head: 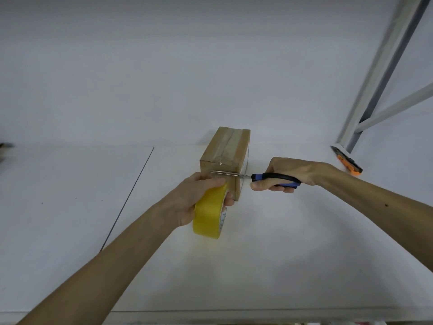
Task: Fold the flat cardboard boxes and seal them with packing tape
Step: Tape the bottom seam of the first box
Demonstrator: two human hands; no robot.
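1 box [225,151], table [281,231] far edge. Left hand [196,195] fingers curl round tape roll [209,214] against its near face, likely tensioning tape; right hand [288,172] fingers clasp scissors [269,177], blades positioned to cut.

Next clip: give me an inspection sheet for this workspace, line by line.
Surface: white table, with a thin dark line across its left part.
Job's things: cardboard box, taped along its top seam; yellow tape roll; scissors, blades at the box's near face.
Clutter: orange-and-black utility knife far right; dark object at the left edge, too cut off to identify.
Grips: left hand holds the tape roll at the box's near face; right hand grips the scissors' handles.
Cables: nothing seen.
Surroundings: plain white wall; grey metal frame at right.
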